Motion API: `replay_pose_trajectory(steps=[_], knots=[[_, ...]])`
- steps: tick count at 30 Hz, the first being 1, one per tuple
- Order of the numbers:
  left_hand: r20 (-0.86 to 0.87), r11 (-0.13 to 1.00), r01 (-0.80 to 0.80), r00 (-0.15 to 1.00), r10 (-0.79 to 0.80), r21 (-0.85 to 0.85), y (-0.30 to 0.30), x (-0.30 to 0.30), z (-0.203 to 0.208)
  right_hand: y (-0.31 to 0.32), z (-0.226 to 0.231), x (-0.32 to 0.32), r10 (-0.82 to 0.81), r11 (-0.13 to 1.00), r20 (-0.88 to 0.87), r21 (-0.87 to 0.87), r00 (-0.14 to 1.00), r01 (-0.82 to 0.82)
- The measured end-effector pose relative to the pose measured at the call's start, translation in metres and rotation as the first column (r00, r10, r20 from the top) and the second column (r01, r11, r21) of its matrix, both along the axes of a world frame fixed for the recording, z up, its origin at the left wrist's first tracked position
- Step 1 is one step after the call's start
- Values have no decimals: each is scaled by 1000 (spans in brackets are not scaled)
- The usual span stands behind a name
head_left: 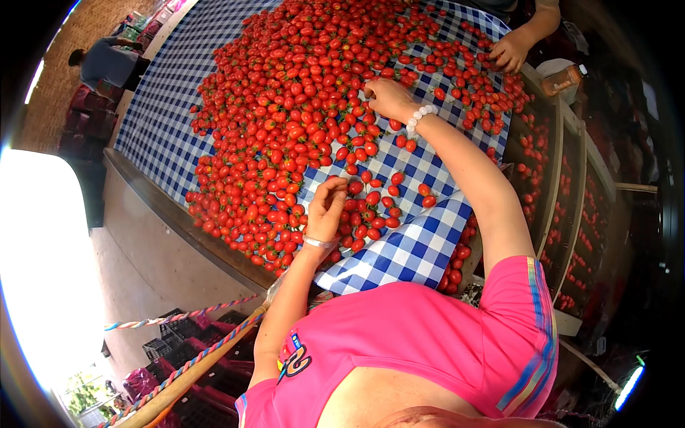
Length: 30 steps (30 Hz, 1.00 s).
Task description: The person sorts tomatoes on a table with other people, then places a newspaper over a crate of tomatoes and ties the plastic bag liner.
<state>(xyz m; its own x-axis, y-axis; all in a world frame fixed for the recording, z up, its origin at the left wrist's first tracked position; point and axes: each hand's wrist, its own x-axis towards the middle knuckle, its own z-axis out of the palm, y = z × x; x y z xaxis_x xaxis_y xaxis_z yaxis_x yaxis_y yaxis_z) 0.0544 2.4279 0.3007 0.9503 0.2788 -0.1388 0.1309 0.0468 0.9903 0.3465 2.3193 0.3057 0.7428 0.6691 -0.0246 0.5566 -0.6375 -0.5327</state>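
A big heap of small red cherry tomatoes [285,107], some with green stems, lies on a blue-and-white checked cloth [399,250]. My left hand [327,210], a pale bangle at its wrist, is curled at the heap's near edge, beside a few loose tomatoes [372,198]. Its fingers bend in toward the thumb, and what they hold, if anything, is hidden. Farther off, my right hand [391,98], wearing a white bead bracelet [421,119], reaches into the heap's right side. Its fingers are bent down against the tomatoes, and any item within them cannot be seen.
Another person's hand [511,51] rests by tomatoes at the far right. Wooden-framed slots [567,207] with more tomatoes run along the right, near an orange-brown bottle [564,80]. A rope-wrapped pole [193,371] and dark crates [182,328] are at lower left. Someone [110,64] stands far left.
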Motion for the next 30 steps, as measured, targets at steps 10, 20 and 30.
replay_pose_trajectory(steps=[10,20,30], knots=[[-334,839,-162,942,-25,-519,18,2,-9,-23,3,4,-166,984,46,68,985,163],[-314,785,-165,949,-39,-597,21,-3,-10,-61,2,-43,-73,981,-89,-184,993,56],[-335,742,-185,941,-56,-645,2,0,4,-38,35,-143,482,852,-133,302,866,-427]])
